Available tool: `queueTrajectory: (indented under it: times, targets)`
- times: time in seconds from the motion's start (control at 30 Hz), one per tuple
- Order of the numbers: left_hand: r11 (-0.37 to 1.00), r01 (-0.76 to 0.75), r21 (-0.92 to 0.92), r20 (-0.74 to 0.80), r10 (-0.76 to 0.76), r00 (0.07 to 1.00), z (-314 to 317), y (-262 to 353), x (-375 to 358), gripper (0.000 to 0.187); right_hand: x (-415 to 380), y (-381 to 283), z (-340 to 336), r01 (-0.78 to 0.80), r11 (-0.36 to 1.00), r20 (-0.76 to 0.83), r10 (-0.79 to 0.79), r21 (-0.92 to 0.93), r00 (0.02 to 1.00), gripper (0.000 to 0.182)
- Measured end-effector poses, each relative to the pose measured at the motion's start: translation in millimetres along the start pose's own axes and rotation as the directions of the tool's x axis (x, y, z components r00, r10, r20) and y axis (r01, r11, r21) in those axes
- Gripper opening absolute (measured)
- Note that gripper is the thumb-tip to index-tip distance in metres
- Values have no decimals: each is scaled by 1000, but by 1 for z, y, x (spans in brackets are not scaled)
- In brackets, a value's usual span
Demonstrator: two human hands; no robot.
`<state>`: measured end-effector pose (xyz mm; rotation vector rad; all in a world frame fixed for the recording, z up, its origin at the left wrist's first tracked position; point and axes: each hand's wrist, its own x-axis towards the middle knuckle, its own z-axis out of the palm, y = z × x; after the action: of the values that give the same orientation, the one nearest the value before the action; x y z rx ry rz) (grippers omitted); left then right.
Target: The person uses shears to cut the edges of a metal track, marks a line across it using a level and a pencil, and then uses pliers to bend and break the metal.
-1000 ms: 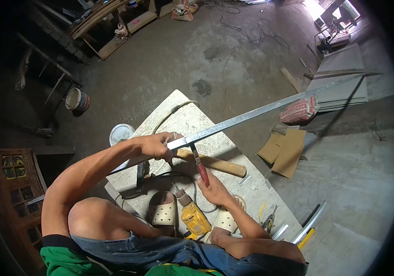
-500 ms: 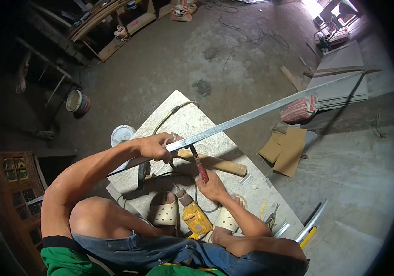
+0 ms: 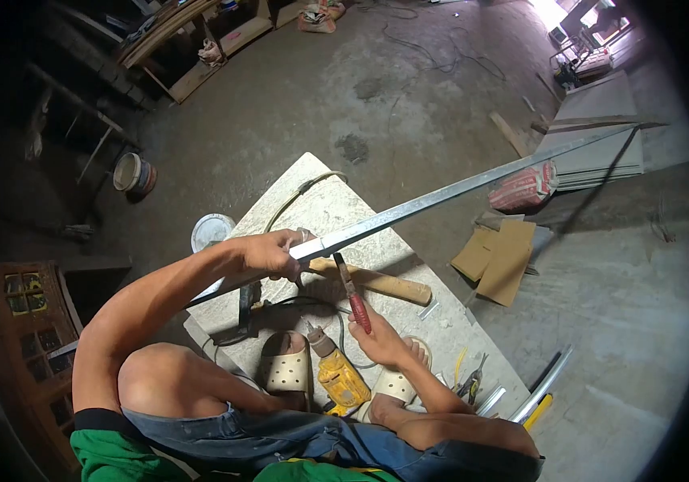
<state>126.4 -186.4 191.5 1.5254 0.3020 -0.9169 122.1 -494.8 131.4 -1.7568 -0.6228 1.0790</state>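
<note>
My left hand (image 3: 270,254) is closed around a long, shiny metal profile (image 3: 417,210) that slants up to the far right. In my right hand (image 3: 378,341) is a red-handled tool (image 3: 358,309) with a narrow dark metal end, held upright just below the profile. Under them lies a thick wooden handle (image 3: 392,285) on the white-dusted board (image 3: 320,189); its left end is hidden behind the profile and my left hand. A yellow power drill (image 3: 340,377) rests between my sandalled feet, its chuck pointing away from me.
A cable (image 3: 284,210) runs over the board's far left part. Beside the board stands a white-lidded bucket (image 3: 211,229). Pliers (image 3: 474,381) and metal offcuts (image 3: 490,402) lie at the right. Cardboard pieces (image 3: 507,263) and a red-and-white sack (image 3: 521,189) are on the floor beyond.
My right hand has moved slightly down and right with the red-handled tool, and the tool's tip has come away from the profile's underside. My left hand keeps its hold, nearly still.
</note>
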Motion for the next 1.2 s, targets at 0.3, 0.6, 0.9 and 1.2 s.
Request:
queueTrajectory:
  times: [0.3,0.6,0.9,1.2]
  targets:
    - [988,82,-129,58,-75,996,-10,-18,11,34,-9,13,8,35,999,-108,-33,18,994,42]
    - [989,101,-112,92,-91,992,-15,-8,6,39,-17,-9,-2,34,999,12,-34,-20,999,41]
    - [969,-197,151,-35,205,978,15,2,6,51,-6,-22,-2,43,999,-20,-44,-16,999,49]
    - [968,-185,172,-46,195,980,15,-10,9,83,-8,-17,2,48,999,26,-47,-24,999,67]
